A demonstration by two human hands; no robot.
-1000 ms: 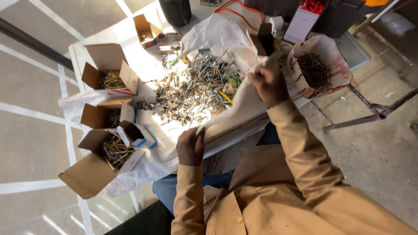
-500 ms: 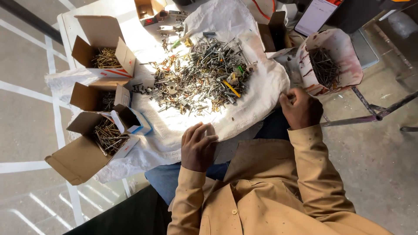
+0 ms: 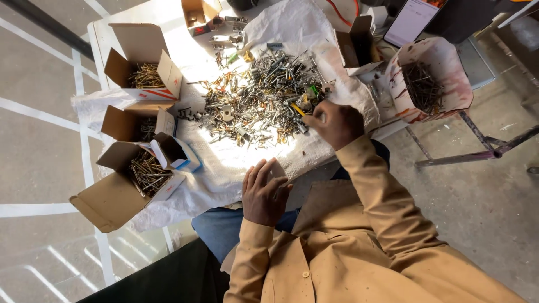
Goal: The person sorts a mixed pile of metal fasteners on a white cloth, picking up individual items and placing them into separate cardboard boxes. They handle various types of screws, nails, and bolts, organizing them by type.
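Head view: right hand [image 3: 336, 123] pinches at the screw pile's [image 3: 259, 98] near edge, contents unclear; left hand [image 3: 264, 193] spread below. Best to lift single pieces cleanly.

Right hand [image 3: 336, 123] fingers curled under — grip unseen; pile [image 3: 261, 98] pieces too small — sun-glared.

Shiny metal screws [image 3: 258, 101], matt cardboard boxes [image 3: 143, 56]

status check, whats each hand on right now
Right hand at the near edge of the mixed hardware pile, fingers curled; grip unclear. Left hand open on the white cloth. Open screw boxes beside the pile.
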